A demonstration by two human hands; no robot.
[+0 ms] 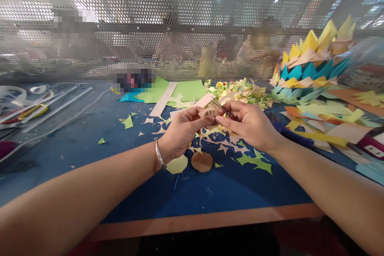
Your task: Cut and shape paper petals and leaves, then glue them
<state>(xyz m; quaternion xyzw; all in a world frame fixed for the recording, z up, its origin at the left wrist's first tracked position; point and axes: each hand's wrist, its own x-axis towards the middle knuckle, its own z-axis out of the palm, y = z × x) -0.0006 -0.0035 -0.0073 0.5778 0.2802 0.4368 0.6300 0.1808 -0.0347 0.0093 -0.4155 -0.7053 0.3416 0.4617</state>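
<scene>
My left hand [183, 131] pinches a small curled piece of pale paper [209, 113] between thumb and fingertips. Close beside it, my right hand [246, 123] is closed around a thin, dark metal tool [220, 106] whose narrow end points up and left; its exact kind is hard to make out. The fingertips of both hands nearly meet. Below them on the blue mat lie a round brown disc [202, 162] and a pale yellow paper circle [177, 164], partly behind my left wrist. Pale and green paper offcuts [255, 161] are scattered around.
Behind my hands lie green paper sheets [189, 89], a pale strip [163, 99] and a heap of small folded paper pieces [244, 91]. A tiered paper model [312, 70] stands at right. Glue sticks [57, 109] and a cable are at left. A perforated screen [186, 48] closes off the back.
</scene>
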